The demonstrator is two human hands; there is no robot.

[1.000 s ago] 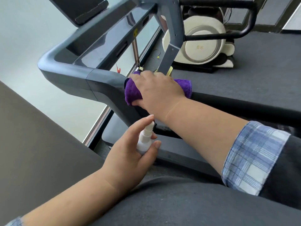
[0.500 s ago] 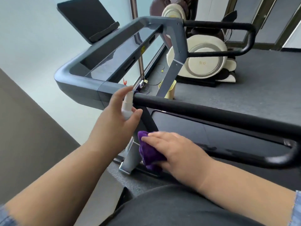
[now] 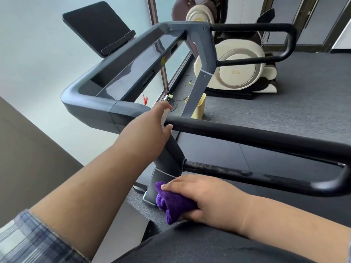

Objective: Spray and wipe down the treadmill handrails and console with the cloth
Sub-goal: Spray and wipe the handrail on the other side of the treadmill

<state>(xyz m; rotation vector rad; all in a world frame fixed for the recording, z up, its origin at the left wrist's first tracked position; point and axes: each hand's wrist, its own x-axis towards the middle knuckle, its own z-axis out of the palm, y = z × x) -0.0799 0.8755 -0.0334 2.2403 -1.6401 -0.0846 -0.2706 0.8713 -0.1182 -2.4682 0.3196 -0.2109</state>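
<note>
My left hand point(image 3: 152, 128) grips a small white spray bottle point(image 3: 164, 115), raised against the near end of the black padded handrail point(image 3: 247, 136) where it joins the grey treadmill frame. One finger lies over the bottle's top. Low down near my lap, my right hand point(image 3: 207, 198) holds a bunched purple cloth point(image 3: 171, 203), away from the rail. The grey console point(image 3: 121, 73) with its glossy panel stretches off to the upper left, with a black tablet holder point(image 3: 98, 25) above it. A second black handrail point(image 3: 266, 44) loops at the far side.
A lower black bar point(image 3: 266, 177) curves round below the near handrail. A cream massage chair point(image 3: 237, 67) stands on the grey carpet beyond the treadmill. A yellow bin point(image 3: 199, 107) and loose cables lie by the window frame. A red safety clip point(image 3: 145, 99) hangs under the console.
My right hand has taken the cloth off the handrail and dropped towards my lap. My left hand has lifted the spray bottle from below up to the rail's near end.
</note>
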